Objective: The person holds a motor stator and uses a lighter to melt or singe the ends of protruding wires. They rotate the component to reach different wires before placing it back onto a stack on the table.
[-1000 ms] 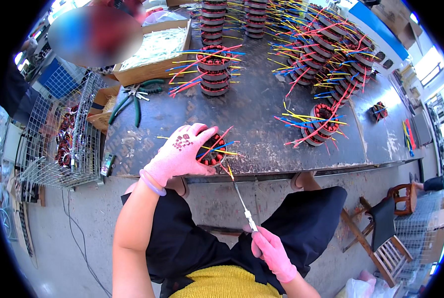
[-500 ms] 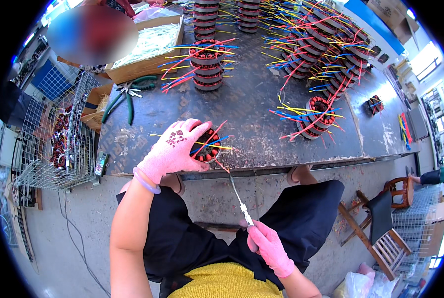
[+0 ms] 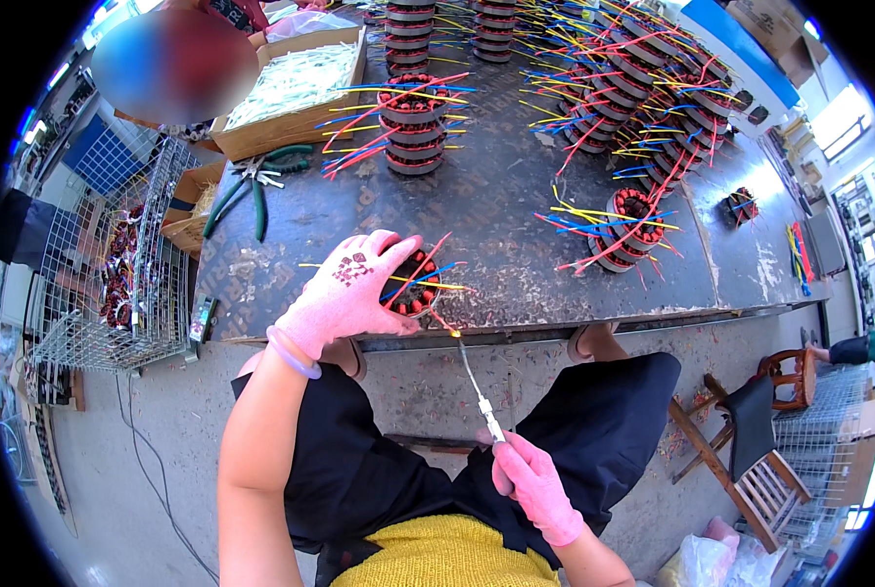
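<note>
My left hand [image 3: 351, 284], in a pink glove, is curled round a motor stator [image 3: 420, 296] with red windings at the front edge of the table. Blue, yellow and red leads stick out of the stator, and the hand covers its left side. My right hand [image 3: 535, 484], also gloved in pink, grips a thin torch [image 3: 487, 416] over my lap. Its long narrow metal tube points up at the stator. A small orange flame or glow [image 3: 454, 334] shows at the tip, touching the end of a red lead [image 3: 441, 320]. The torch's handle is mostly hidden in my fingers.
Stacked stators [image 3: 414, 127] stand on the dark metal table [image 3: 340, 210], with more at the right. Green-handled pliers [image 3: 259, 196] lie beside a cardboard box [image 3: 291, 117] of pale strips. A wire basket [image 3: 115, 323] stands left; a wooden chair [image 3: 751, 470] is at the right.
The orange glow at the torch tip is much brighter at the lead's end. Both hands keep their grip and have hardly moved; the view has shifted slightly.
</note>
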Demonstrator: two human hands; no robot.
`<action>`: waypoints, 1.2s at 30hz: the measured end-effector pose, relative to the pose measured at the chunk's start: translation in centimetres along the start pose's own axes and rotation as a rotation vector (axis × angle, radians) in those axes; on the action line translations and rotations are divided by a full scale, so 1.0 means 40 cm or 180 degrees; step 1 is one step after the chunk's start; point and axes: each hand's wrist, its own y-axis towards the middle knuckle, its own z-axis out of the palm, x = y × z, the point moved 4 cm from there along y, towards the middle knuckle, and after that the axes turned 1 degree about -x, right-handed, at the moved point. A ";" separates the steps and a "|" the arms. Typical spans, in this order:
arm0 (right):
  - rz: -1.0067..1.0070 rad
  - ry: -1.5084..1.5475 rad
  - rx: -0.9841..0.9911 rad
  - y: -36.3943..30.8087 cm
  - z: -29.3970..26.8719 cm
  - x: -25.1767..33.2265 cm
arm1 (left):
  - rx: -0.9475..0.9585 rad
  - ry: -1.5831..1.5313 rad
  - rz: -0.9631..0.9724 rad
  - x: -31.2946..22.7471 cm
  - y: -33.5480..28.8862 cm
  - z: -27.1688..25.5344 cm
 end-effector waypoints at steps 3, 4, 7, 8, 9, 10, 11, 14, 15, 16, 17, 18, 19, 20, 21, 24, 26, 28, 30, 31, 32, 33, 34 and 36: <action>-0.0015 0.0037 0.0015 -0.006 -0.002 0.001 | 0.0005 0.0031 -0.0022 -0.002 0.000 0.003; -0.0016 0.0077 0.0007 -0.007 0.000 0.002 | 0.0001 0.0020 -0.0026 -0.003 0.001 0.003; -0.0022 0.0065 -0.0008 -0.005 0.005 0.004 | 0.0011 -0.0006 -0.0058 -0.002 -0.003 0.001; -0.0026 -0.0030 -0.0010 -0.002 0.002 0.001 | 0.0024 -0.0011 -0.0079 -0.002 -0.003 0.000; -0.0026 -0.0122 -0.0001 0.000 0.001 -0.003 | 0.0042 -0.0010 -0.0108 -0.002 -0.004 -0.001; -0.0065 -0.0056 -0.0010 -0.001 0.002 -0.003 | 0.0047 -0.0016 -0.0102 -0.004 -0.003 -0.002; -0.0102 0.0008 -0.0019 -0.002 0.004 -0.003 | 0.0051 -0.0021 -0.0096 -0.006 -0.001 -0.002; -0.0123 0.0033 -0.0028 -0.001 0.003 -0.009 | 0.0042 0.0000 -0.0072 -0.003 -0.004 0.000; -0.0117 0.0011 -0.0037 -0.002 0.000 -0.011 | 0.0034 0.0008 -0.0055 -0.002 -0.003 0.001; -0.0125 0.0008 -0.0024 -0.001 -0.001 -0.013 | 0.0034 0.0002 -0.0049 -0.002 -0.002 0.000; -0.0134 0.0005 -0.0010 0.000 -0.002 -0.015 | 0.0033 -0.0005 -0.0043 -0.002 -0.002 -0.002; -0.0144 0.0003 0.0003 0.000 -0.003 -0.017 | 0.0033 -0.0011 -0.0036 -0.003 -0.001 -0.003; -0.0146 0.0030 -0.0001 0.002 -0.003 -0.020 | 0.0039 -0.0011 -0.0036 -0.003 -0.002 -0.003; -0.0148 0.0055 -0.0004 0.004 -0.002 -0.023 | 0.0045 -0.0012 -0.0037 -0.003 -0.004 -0.003; -0.0152 0.0077 -0.0006 0.006 -0.001 -0.023 | 0.0046 -0.0012 -0.0038 -0.002 -0.004 -0.004; -0.0105 -0.0004 -0.0041 0.005 0.003 -0.015 | 0.0042 0.0024 -0.0065 -0.004 -0.005 -0.003; -0.0135 0.0025 -0.0052 0.001 0.000 -0.011 | 0.0057 0.0020 -0.0049 -0.008 0.002 -0.001; -0.0099 0.0014 -0.0047 0.000 0.000 -0.008 | 0.0067 0.0006 -0.0059 -0.005 -0.001 -0.001; -0.0021 -0.0014 -0.0058 -0.003 -0.002 -0.006 | 0.0075 -0.0014 -0.0051 -0.004 -0.002 -0.002; -0.0024 0.0000 -0.0046 -0.003 -0.003 -0.007 | 0.0073 -0.0012 -0.0055 -0.004 -0.002 -0.002; -0.0028 0.0013 -0.0035 -0.004 -0.003 -0.007 | 0.0070 -0.0009 -0.0058 -0.005 -0.002 -0.002; -0.0034 0.0028 -0.0020 -0.004 -0.003 -0.007 | 0.0067 -0.0003 -0.0062 -0.005 -0.002 -0.003; -0.0050 -0.0005 -0.0014 -0.004 -0.002 -0.005 | 0.0064 -0.0005 -0.0056 -0.005 -0.002 -0.004; -0.0083 -0.0070 -0.0006 -0.003 0.000 0.000 | 0.0060 -0.0010 -0.0041 -0.004 -0.002 -0.005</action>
